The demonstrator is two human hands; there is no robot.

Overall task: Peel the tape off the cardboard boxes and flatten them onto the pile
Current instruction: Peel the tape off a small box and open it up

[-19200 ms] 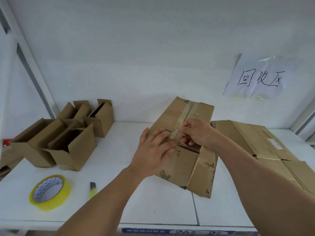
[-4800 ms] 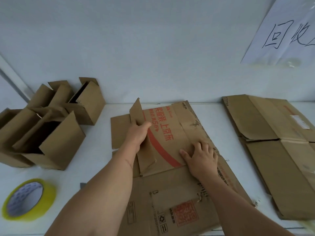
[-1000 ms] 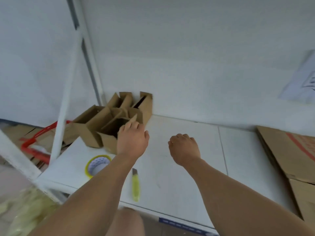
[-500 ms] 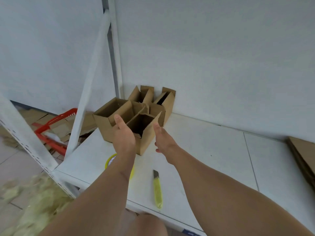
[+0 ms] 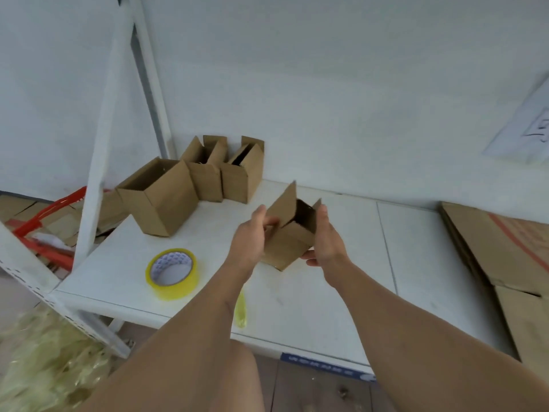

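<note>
Lifted off the cluster since half a second ago, a small cardboard box (image 5: 292,233) now hangs above the white tabletop (image 5: 341,292), flaps open. Left hand (image 5: 249,239) grips its left wall, right hand (image 5: 325,237) cups its right side. Left of the box stand three matte brown boxes (image 5: 190,185); right lies the flattened pile (image 5: 505,248). A glossy yellow tape roll (image 5: 172,273) sits near the tabletop's front-left edge.
</note>
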